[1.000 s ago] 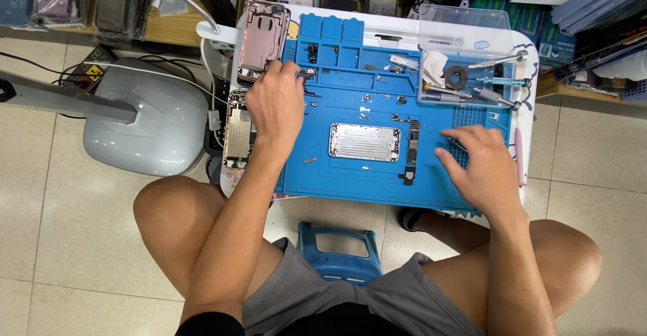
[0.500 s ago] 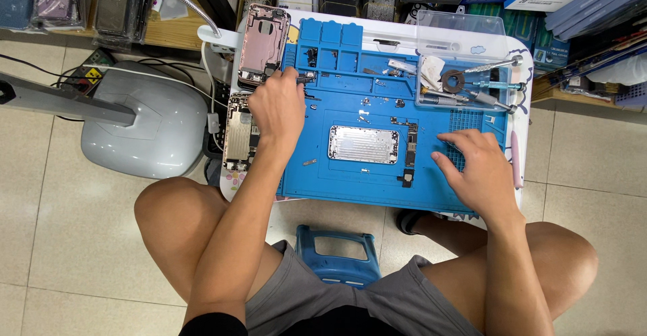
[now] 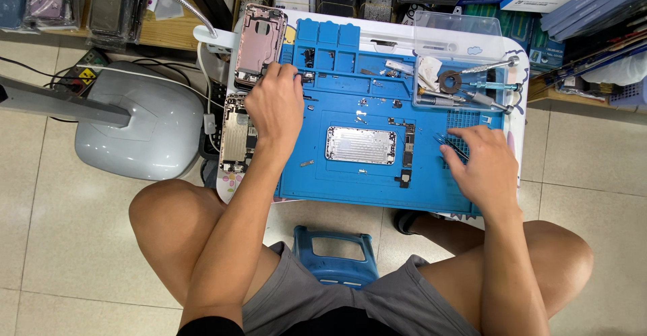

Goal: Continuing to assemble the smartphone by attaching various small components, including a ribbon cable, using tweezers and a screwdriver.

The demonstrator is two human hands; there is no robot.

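My left hand [image 3: 273, 103] reaches to the top left of the blue work mat [image 3: 350, 181]. Its curled fingertips are at the lower right corner of a pink phone back shell [image 3: 259, 39]; whether they grip anything is hidden. Below that hand an opened phone [image 3: 236, 134] lies with its insides showing. My right hand [image 3: 482, 164] rests on the right side of the mat, fingers spread, with the fingertips at thin blue tweezers [image 3: 446, 140]. Between the hands lie a silver metal plate [image 3: 360, 145] and a narrow dark circuit board [image 3: 408, 154].
A clear tray [image 3: 458, 39] at the mat's top right holds screwdrivers [image 3: 488, 66] and small parts. A grey lamp base [image 3: 138, 130] stands on the floor to the left. A blue stool [image 3: 335, 258] sits between my knees. Boxes and phone cases line the back.
My right hand has slid a little up and left on the mat, toward the tweezers. My left hand has stayed at the pink shell's lower corner.
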